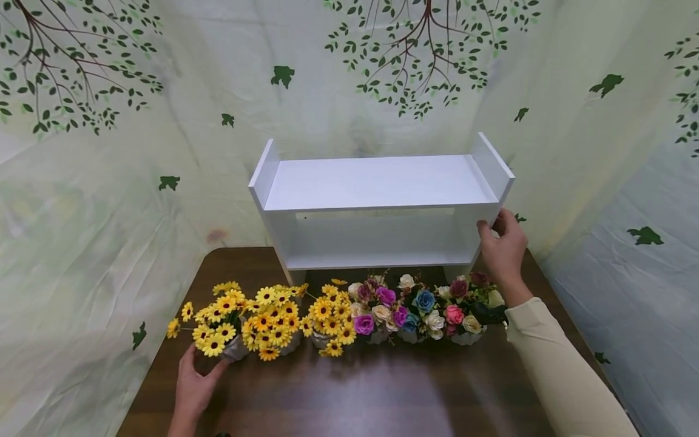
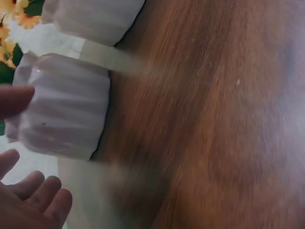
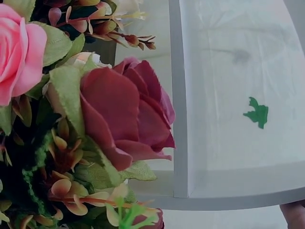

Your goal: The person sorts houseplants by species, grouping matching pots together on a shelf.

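A white two-tier shelf (image 1: 377, 182) stands at the back of the table. My right hand (image 1: 503, 249) pinches its right side panel, thumb on the front side and fingers behind; in the right wrist view only a bit of a finger (image 3: 292, 215) shows at the lower right corner. My left hand (image 1: 195, 388) is at the leftmost pot (image 1: 236, 350) of yellow daisies (image 1: 218, 315), thumb and fingers spread apart. In the left wrist view the thumb overlaps that pale wrapped pot (image 2: 66, 107), while the other fingers (image 2: 45, 193) lie loosely beside it.
More yellow daisy pots (image 1: 273, 321) and several pots of mixed roses (image 1: 426, 309) line up before the shelf on the dark wooden table (image 1: 349, 394). A mauve rose (image 3: 124, 114) is close to the right wrist camera. A leaf-printed cloth (image 1: 349, 121) hangs behind.
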Demonstrator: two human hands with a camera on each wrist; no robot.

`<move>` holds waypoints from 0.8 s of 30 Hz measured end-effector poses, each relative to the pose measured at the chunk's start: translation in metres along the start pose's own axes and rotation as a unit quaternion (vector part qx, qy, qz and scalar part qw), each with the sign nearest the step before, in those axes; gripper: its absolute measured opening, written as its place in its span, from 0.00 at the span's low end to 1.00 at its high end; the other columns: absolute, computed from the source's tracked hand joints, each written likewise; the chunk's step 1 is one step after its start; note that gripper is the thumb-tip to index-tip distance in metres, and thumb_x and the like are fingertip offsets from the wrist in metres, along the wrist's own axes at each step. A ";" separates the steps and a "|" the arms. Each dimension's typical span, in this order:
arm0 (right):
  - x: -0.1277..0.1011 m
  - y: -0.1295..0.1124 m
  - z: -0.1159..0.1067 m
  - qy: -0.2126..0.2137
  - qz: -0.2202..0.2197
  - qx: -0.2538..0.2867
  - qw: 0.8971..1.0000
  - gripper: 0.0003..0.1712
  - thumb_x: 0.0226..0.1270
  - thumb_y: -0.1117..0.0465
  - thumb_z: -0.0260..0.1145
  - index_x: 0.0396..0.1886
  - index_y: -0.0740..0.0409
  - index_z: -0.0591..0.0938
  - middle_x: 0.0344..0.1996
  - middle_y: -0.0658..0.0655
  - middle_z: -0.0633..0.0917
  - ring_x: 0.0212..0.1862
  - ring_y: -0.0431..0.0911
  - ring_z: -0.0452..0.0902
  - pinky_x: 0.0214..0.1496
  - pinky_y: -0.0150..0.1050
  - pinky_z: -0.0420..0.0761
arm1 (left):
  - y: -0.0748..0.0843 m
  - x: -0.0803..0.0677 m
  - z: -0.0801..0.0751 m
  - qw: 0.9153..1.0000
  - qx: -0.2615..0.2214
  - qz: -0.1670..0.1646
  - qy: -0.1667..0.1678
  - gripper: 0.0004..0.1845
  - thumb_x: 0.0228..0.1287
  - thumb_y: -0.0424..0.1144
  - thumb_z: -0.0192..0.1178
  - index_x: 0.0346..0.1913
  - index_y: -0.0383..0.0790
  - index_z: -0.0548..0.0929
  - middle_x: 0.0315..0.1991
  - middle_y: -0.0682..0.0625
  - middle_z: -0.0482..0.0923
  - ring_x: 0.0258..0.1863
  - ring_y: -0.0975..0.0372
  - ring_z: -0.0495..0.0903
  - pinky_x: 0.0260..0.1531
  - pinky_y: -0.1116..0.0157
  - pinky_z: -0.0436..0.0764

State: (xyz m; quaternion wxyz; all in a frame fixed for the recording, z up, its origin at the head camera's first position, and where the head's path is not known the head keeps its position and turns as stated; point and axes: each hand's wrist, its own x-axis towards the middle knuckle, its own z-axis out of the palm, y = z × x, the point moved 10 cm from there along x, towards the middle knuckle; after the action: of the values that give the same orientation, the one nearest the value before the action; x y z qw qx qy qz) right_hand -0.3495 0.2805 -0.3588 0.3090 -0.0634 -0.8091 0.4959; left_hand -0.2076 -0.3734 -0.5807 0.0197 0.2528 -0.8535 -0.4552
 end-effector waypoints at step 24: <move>0.000 0.001 -0.001 0.011 -0.008 0.000 1.000 0.20 0.69 0.62 0.63 0.59 0.60 0.79 0.56 0.64 0.84 0.56 0.59 0.83 0.60 0.61 0.79 | 0.050 0.013 0.014 0.975 -0.147 0.164 0.037 0.44 0.49 0.26 0.75 0.70 0.43 0.66 0.54 0.70 0.71 0.53 0.81 0.71 0.47 0.85 0.70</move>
State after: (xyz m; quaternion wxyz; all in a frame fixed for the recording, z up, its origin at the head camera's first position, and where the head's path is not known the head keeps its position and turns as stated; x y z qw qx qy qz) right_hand -0.3489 0.2813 -0.3593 0.3217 -0.0628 -0.8062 0.4926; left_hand -0.2434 -0.3452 -0.5522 0.1624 0.1199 -0.8059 -0.5566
